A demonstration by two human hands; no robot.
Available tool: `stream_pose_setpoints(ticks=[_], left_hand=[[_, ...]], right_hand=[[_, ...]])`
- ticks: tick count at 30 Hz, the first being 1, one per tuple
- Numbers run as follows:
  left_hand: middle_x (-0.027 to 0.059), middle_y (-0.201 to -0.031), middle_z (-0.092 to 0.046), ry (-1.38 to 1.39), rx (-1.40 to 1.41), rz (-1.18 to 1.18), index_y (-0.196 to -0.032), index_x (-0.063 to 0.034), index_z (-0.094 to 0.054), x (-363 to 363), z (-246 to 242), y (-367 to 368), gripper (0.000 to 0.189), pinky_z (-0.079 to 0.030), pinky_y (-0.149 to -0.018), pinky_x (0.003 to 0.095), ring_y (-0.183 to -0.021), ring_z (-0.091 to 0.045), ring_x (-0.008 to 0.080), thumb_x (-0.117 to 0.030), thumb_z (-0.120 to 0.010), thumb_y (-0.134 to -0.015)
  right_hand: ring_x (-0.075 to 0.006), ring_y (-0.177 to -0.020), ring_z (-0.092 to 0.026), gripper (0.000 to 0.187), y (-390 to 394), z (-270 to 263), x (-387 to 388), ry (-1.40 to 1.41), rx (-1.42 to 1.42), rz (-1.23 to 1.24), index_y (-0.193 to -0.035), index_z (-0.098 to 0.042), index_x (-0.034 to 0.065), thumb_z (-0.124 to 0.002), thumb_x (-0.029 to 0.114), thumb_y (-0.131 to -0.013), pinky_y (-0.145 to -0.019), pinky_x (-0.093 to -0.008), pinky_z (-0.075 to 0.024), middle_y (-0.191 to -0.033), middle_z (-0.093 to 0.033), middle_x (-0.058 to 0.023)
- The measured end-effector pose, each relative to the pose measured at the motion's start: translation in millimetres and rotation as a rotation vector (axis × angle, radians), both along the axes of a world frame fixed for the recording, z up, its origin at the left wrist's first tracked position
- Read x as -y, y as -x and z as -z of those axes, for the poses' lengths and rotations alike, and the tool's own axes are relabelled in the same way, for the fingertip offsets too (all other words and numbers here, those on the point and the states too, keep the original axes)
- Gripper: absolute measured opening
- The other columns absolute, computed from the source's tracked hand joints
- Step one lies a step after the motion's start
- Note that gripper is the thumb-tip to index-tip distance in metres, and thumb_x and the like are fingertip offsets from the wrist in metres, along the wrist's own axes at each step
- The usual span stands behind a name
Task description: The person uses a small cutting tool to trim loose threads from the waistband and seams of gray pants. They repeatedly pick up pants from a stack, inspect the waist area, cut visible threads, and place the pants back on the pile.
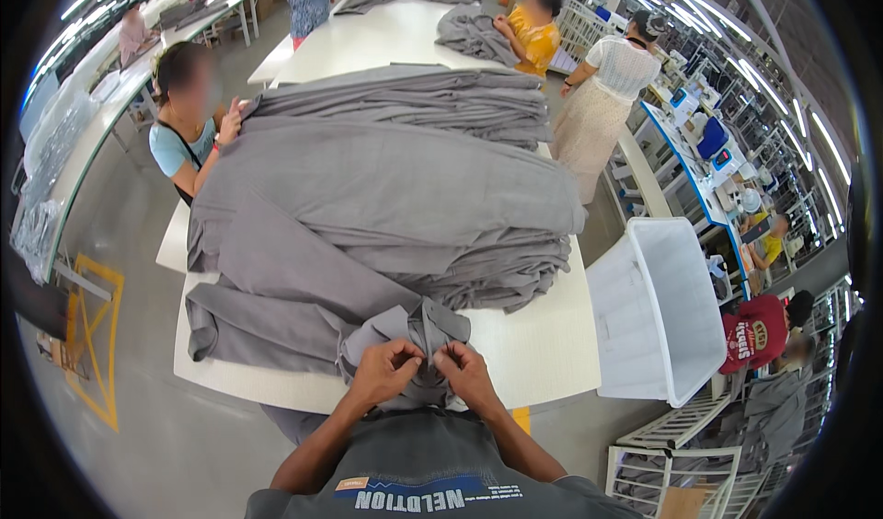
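A pair of grey trousers lies with its legs spread to the left over the table's near part, its waist end bunched close to my body. My left hand pinches the grey cloth between thumb and fingers. Just to its right, my right hand pinches the same waist part, with a narrow gap between the two hands. The fine detail between my fingertips is too small to tell. Beyond, a thick stack of grey trousers lies flat across the white table.
A white plastic bin stands against the table's right end. White metal racks holding grey cloth are at lower right. A co-worker in light blue touches the stack's far left corner. Another in yellow handles a grey garment farther off.
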State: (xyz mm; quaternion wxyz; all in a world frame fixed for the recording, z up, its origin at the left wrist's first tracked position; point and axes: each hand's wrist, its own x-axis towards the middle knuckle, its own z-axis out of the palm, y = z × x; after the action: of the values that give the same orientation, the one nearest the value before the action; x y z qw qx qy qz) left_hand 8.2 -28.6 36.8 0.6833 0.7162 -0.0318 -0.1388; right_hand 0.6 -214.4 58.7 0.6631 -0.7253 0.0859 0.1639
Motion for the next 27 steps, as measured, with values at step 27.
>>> stream_pose_setpoints(ticks=[27], left_hand=[[0.0025, -0.073, -0.052, -0.174, 1.035, -0.757, -0.082, 0.001, -0.058, -111, -255, 74, 0.007, -0.034, -0.057, 0.0218, -0.063, -0.045, 0.0092, -0.001, -0.065, -0.08]], right_hand=[[-0.0016, -0.061, -0.042, 0.015, -31, -204, -169, -0.813, 0.423, -0.836, -0.102, -0.058, 0.0073, -0.066, 0.014, -0.091, -0.051, -0.0197, -0.036, -0.074, -0.047, 0.0075]])
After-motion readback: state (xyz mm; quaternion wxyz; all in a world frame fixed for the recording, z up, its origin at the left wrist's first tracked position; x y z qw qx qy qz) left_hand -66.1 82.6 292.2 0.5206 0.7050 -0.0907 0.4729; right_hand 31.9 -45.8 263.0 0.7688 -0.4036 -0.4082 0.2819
